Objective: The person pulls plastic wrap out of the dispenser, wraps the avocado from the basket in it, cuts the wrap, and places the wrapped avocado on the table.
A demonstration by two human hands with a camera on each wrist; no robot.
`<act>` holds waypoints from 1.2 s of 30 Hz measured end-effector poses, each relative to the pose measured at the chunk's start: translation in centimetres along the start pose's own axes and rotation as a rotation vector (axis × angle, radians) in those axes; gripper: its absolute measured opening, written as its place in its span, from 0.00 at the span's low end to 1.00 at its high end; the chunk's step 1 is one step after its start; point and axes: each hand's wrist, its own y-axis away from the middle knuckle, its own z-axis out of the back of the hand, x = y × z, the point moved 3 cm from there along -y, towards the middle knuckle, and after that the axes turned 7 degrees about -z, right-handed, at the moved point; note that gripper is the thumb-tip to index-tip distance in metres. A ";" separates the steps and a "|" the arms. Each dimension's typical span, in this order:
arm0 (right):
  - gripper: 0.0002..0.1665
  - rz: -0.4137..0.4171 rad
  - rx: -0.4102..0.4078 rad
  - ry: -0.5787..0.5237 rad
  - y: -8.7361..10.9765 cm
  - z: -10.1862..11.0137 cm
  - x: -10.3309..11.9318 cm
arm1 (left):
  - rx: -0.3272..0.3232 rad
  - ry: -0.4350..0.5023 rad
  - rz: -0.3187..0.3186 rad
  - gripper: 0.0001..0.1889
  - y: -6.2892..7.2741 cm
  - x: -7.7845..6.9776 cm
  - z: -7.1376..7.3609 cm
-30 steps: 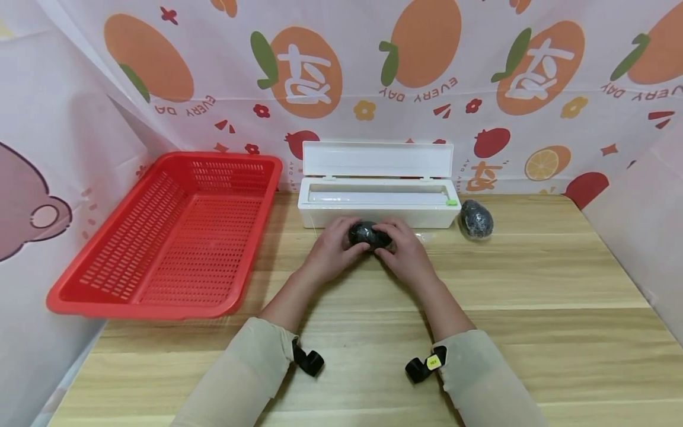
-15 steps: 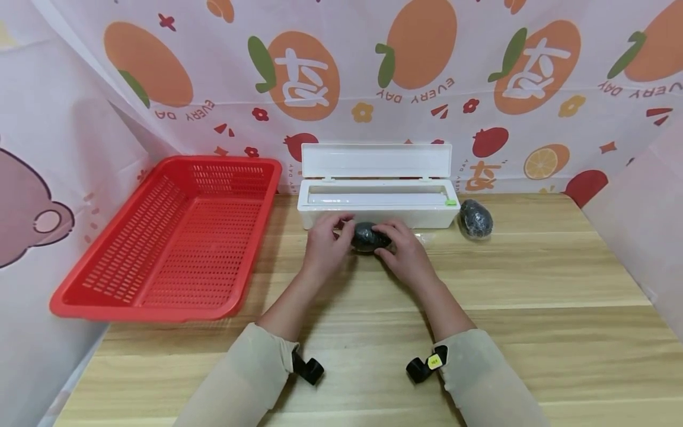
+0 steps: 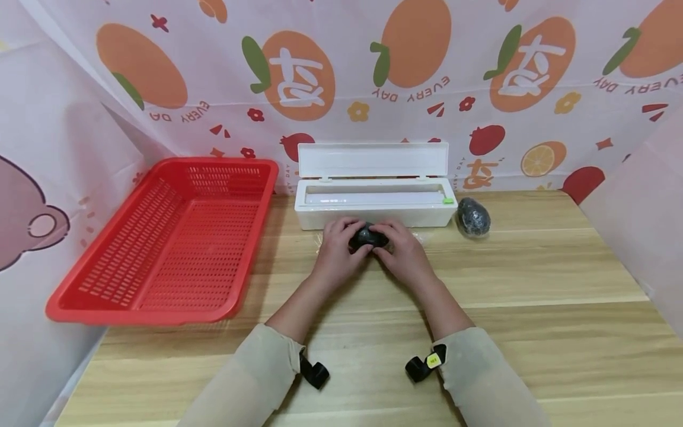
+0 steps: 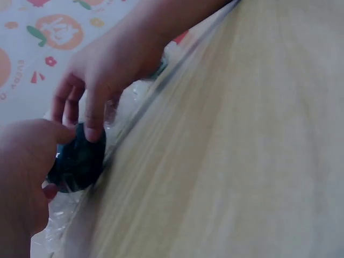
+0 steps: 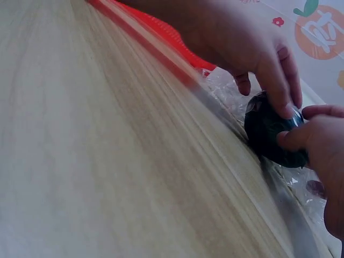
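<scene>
A dark avocado (image 3: 368,237) lies on the table in front of the white cling film dispenser, between both hands. My left hand (image 3: 338,254) curls its thumb and fingers on the avocado's left end. From the other end my right hand (image 3: 407,255) grips it, thumb toward me. Clear cling film (image 5: 228,88) spreads on the table under and beside the avocado, crinkled on both sides in the wrist views. In the left wrist view the avocado (image 4: 83,161) shows glossy film over its skin. The fingers hide its far side.
The dispenser (image 3: 376,218) stands at the back with its lid raised, a film roll inside and a green slider on its right. Right of it sits another avocado (image 3: 473,217) wrapped in film. A red plastic basket (image 3: 245,279) occupies the left of the table.
My left hand drew back to the avocado's left edge half a second ago and now has its fingers over it again. My right hand has kept its hold.
</scene>
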 end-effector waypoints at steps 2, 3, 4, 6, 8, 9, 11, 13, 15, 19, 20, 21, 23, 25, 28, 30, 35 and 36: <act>0.24 -0.092 0.007 -0.113 -0.1 0.2 -0.2 | 0.004 -0.036 -0.019 0.23 0.0 0.1 0.0; 0.24 -0.140 0.001 -0.192 -0.1 0.4 -0.3 | 0.002 -0.042 -0.022 0.23 0.0 0.2 0.0; 0.25 -0.190 -0.018 -0.273 -0.1 0.6 -0.4 | 0.000 -0.044 -0.023 0.22 0.0 0.2 0.0; 0.25 -0.264 -0.093 -0.431 -0.2 1.0 -0.5 | 0.002 -0.043 -0.025 0.22 0.0 0.3 -0.1; 0.25 -0.283 -0.173 -0.558 -0.2 1.5 -0.3 | 0.008 -0.042 -0.027 0.22 0.1 0.3 -0.2; 0.24 -0.273 -0.199 -0.601 -0.2 1.6 -0.1 | 0.008 -0.040 -0.030 0.22 0.1 0.3 -0.2; 0.24 -0.260 -0.194 -0.683 -0.3 1.7 0.4 | 0.004 -0.042 -0.034 0.22 0.2 0.3 -0.3; 0.24 -0.257 -0.118 -0.753 -0.5 1.5 1.1 | -0.004 -0.046 -0.038 0.23 0.3 0.2 -0.3; 0.25 -0.279 -0.027 -0.803 -0.6 1.0 1.5 | -0.015 -0.045 -0.036 0.23 0.3 0.2 -0.4; 0.24 -0.348 0.013 -0.786 -0.9 0.7 1.5 | -0.031 -0.046 -0.021 0.23 0.3 0.2 -0.4; 0.24 -0.361 0.000 -0.772 -0.9 0.8 1.3 | -0.033 -0.046 -0.015 0.23 0.3 0.2 -0.4; 0.24 -0.371 -0.011 -0.754 -1.0 0.9 1.1 | -0.035 -0.047 -0.012 0.23 0.3 0.2 -0.4; 0.24 -0.373 -0.030 -0.677 -0.9 1.2 0.7 | -0.032 -0.050 -0.003 0.23 0.2 0.3 -0.5; 0.24 -0.351 -0.033 -0.572 -0.9 1.3 0.3 | -0.029 -0.052 0.006 0.24 0.1 0.3 -0.6; 0.23 -0.293 -0.012 -0.384 -0.8 1.2 0.1 | -0.023 -0.062 0.011 0.23 -0.1 0.4 -0.6; 0.22 -0.257 0.014 -0.293 -0.8 1.0 0.0 | -0.024 -0.072 0.007 0.23 -0.2 0.4 -0.7; 0.19 -0.225 0.042 -0.199 -0.9 0.5 -0.2 | -0.032 -0.088 -0.016 0.23 -0.6 0.3 -0.7; 0.19 -0.223 0.040 -0.190 -0.9 0.5 -0.2 | -0.033 -0.089 -0.017 0.23 -0.6 0.3 -0.7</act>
